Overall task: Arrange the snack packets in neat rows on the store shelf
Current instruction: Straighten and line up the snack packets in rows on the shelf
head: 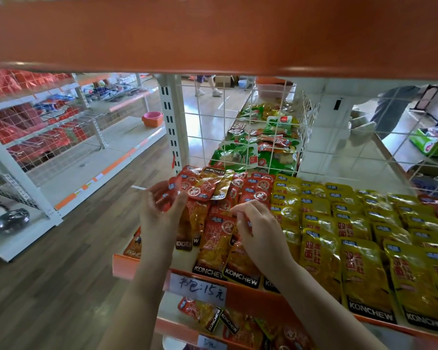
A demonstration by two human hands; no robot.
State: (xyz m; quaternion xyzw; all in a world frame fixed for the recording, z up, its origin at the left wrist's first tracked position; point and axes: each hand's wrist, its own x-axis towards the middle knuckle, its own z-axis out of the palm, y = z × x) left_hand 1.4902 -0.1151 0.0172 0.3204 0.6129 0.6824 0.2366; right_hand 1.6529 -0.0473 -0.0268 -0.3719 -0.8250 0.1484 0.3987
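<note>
Head view: the red snack packets were seen lying in a loose, overlapping heap at the left end of the store shelf, just beside the yellow packets, which were already set in fairly even rows. A red packet was held up by the left hand, pinched between thumb and curled fingers, though the grip was blurred. The edge of another red packet in the heap was pinched by the bent fingers of the right hand. The packets were judged light, thin and soft, with glossy film likely to slide over neighbouring packets and to crinkle if squeezed. A hold at the flat sealed edge was judged best, the filled middle being left unpressed. A handwritten price label was fixed to the shelf's front lip.
</note>
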